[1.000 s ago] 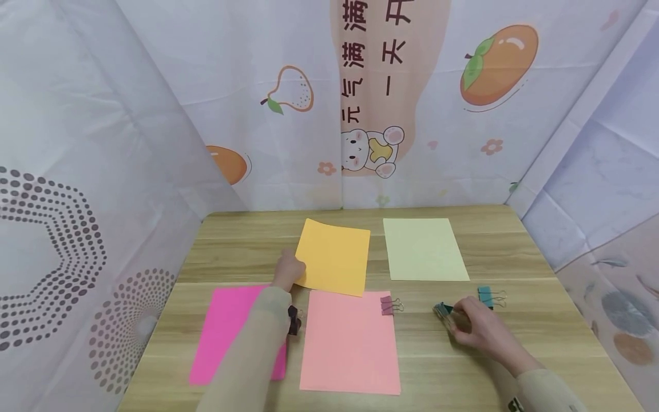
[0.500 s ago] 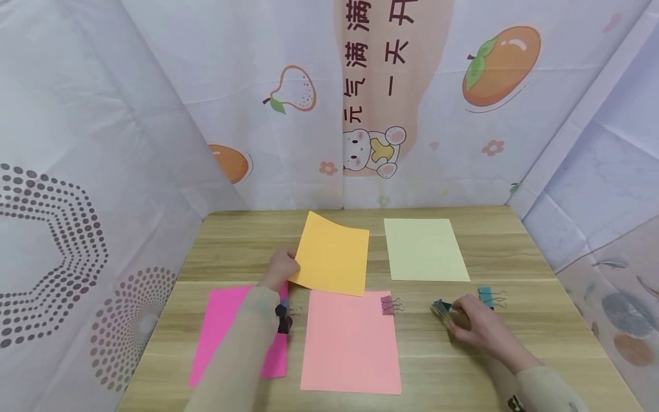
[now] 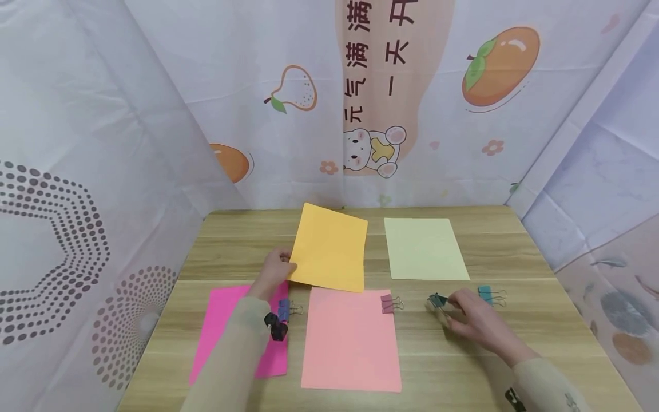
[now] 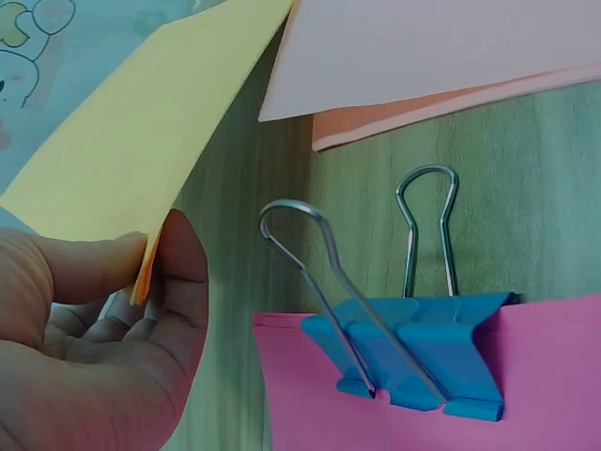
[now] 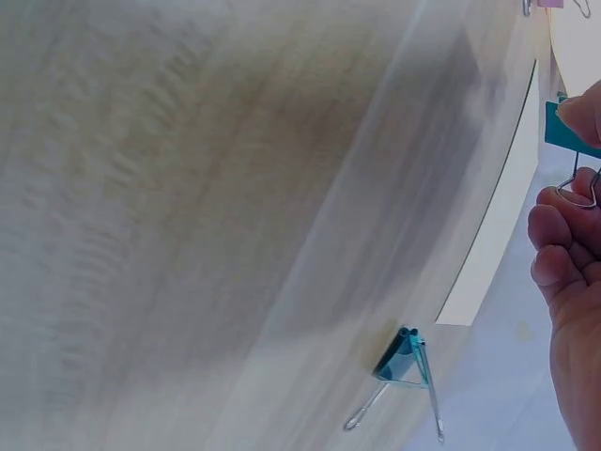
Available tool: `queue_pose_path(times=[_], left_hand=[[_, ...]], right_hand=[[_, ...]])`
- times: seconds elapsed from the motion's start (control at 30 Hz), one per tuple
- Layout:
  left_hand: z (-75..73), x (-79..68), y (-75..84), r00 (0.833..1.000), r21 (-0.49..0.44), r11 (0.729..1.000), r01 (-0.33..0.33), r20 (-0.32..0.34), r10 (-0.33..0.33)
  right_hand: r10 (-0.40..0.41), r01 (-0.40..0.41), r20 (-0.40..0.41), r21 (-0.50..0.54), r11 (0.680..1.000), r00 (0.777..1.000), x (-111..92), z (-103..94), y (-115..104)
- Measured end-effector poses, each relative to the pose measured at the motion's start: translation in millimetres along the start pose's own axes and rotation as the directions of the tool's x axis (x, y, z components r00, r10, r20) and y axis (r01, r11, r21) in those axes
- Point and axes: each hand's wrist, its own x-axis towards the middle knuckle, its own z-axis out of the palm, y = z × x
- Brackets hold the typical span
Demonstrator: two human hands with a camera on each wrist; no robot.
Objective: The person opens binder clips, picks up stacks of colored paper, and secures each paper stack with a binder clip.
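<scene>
Look to the top middle of the head view: the curtain (image 3: 288, 137) carries two lines of dark reddish-brown Chinese characters on its peach band (image 3: 378, 57). Both are turned on their side, so you read them from the bottom upward. The left line (image 3: 356, 55) gives you 元气满满, its lowest character just above the printed rabbit (image 3: 358, 149). The right line (image 3: 396, 52) gives you 一天, then a last character, apparently 开, which you see cut by the frame's upper edge.
</scene>
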Motion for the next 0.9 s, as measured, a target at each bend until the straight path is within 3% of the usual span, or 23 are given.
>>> queue_pose_path(times=[0.47, 0.7, 0.9], left_hand=[[-1.6, -10.4, -6.8, 1.000, -0.068, 0.998, -0.009, -0.012, 0.008], [2.9, -12.3, -8.4, 0.999, -0.149, 0.988, -0.033, -0.039, 0.027], [6.8, -19.2, -4.3, 0.998, -0.201, 0.978, -0.057, -0.025, 0.053]], right_hand=[[0.055, -0.056, 0.092, 0.007, 0.998, 0.994, 19.4, -12.8, -9.6], [0.020, -0.022, 0.092, 0.022, 1.000, 0.996, 30.9, -15.1, -13.0], [-0.005, 0.003, 0.083, 0.021, 1.000, 0.997, 39.5, -15.6, -16.6]])
